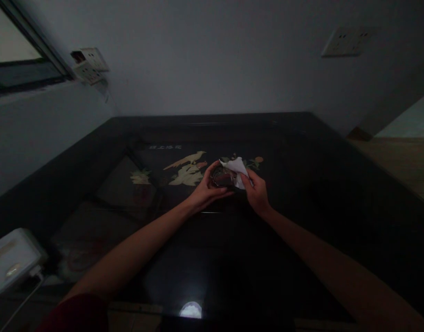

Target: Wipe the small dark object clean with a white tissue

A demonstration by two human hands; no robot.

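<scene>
My left hand (205,190) is curled around a round, clear, glass-like dish or jar (221,177), whose open rim faces me. In my right hand (257,190) is a crumpled white tissue (237,167), pinched between thumb and fingers. The tissue lies against the right side of the round glass piece. Both hands are above the middle of a dark glossy table (226,249). The dim light hides the finer details of the glass, and its lower part is covered by my fingers.
A white box-like device (16,258) with a cable sits at the table's left front. Bird and flower pictures (186,170) decorate the tabletop. Behind it rises a wall with sockets (348,41) at right and more sockets (91,67) at left, near a window (21,50).
</scene>
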